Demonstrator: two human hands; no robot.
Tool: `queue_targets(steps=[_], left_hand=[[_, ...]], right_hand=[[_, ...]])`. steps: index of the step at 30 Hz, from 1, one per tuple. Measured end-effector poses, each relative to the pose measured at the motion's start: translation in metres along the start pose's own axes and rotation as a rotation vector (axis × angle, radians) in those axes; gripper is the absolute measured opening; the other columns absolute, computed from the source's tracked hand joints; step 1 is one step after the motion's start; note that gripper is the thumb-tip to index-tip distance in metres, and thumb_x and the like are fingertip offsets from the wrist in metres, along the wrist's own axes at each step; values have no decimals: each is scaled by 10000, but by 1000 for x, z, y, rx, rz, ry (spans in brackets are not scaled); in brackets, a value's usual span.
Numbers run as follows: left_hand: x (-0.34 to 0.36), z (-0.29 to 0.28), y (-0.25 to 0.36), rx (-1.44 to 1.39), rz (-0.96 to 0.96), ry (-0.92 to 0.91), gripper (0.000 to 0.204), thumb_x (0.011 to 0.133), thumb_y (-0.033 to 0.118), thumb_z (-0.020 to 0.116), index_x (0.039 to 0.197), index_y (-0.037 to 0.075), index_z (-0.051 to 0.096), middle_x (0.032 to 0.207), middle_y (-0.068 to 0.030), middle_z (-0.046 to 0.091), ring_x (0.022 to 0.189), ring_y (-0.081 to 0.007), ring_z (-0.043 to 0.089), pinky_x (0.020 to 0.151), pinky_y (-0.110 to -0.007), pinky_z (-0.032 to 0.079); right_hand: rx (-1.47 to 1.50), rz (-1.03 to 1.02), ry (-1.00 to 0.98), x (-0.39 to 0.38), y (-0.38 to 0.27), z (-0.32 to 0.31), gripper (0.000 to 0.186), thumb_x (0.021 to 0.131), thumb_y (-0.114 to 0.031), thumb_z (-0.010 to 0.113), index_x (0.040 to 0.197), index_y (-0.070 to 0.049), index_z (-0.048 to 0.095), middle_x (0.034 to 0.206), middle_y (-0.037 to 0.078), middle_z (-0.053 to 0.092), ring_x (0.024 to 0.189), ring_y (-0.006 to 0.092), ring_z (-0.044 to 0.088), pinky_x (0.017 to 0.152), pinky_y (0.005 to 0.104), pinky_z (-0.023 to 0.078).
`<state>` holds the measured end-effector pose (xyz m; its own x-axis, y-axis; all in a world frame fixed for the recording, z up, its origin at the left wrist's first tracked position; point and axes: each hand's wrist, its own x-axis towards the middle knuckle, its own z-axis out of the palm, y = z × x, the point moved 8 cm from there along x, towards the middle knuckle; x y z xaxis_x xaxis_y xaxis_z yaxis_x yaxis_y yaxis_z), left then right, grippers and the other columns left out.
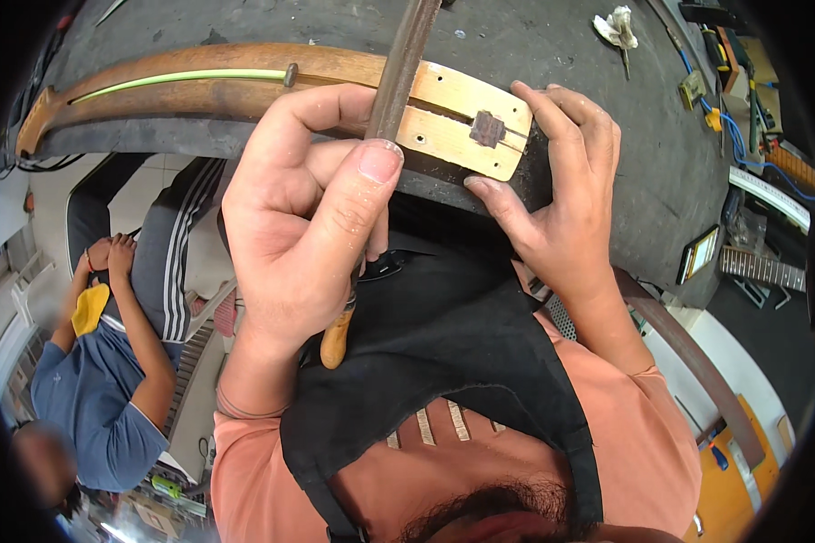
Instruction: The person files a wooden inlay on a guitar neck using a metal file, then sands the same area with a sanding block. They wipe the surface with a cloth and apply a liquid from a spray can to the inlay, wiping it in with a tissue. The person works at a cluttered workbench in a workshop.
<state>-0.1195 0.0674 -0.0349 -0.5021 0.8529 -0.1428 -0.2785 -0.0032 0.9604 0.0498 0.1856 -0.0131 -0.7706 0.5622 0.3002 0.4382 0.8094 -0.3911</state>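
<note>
one wooden neck point(199, 98), long and brown: lay along the near edge of a dark table point(661, 127), its pale end point(453, 89) toward the right. one green strip point(172, 79): sat in the neck's lengthwise groove point(442, 116), with a small dark stub point(291, 74) at its tip. one dark patch point(487, 128): set in the pale end. one file point(398, 81), dark, with a wooden handle point(333, 340): crossed over the neck; whether it touched the wood could not be told. left hand point(299, 208): pinched the file between thumb and curled fingers, handle hanging below. right hand point(566, 190): thumb at the near edge and fingers at the far edge, the pale end held between them; firmness of grip could not be told. risks, as judged: a tilted file could have rounded or chipped the wood beside the groove; a skid toward the right could have scored the patch or caught the right fingertips; a slack right hand could have let the neck swivel at the table edge; the pale dust on the left thumb could have loosened its pinch.
</note>
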Motion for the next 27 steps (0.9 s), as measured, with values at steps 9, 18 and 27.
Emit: queue_targets(steps=[9,18,27], left_hand=[[5,7,7,-45,37,-105,392,1134,136,621,1398,-134,516,630,-65,612,460,-99,507,474,-231,420],[-5,12,4,85,56,-149,309,1127,105,634,1361,-90,581,698,-39,630,530,-65,528,495,-207,408],[-2,23,10,485,257,-94,339,1002,16,733,1337,-8,688,617,-6,546,544,-48,461,527,-265,395]], right_hand=[[-20,-24,70,-3,0,-1,673,784,-287,968,1355,-48,704,1378,169,641,1266,397,593,1089,492,493],[-32,-3,87,-8,-2,-3,667,826,-279,946,1397,-45,692,1418,186,652,1347,386,601,1149,478,489],[-3,-8,108,-12,0,-8,680,817,-316,949,1381,-55,674,1393,167,641,1312,391,600,1117,493,496]])
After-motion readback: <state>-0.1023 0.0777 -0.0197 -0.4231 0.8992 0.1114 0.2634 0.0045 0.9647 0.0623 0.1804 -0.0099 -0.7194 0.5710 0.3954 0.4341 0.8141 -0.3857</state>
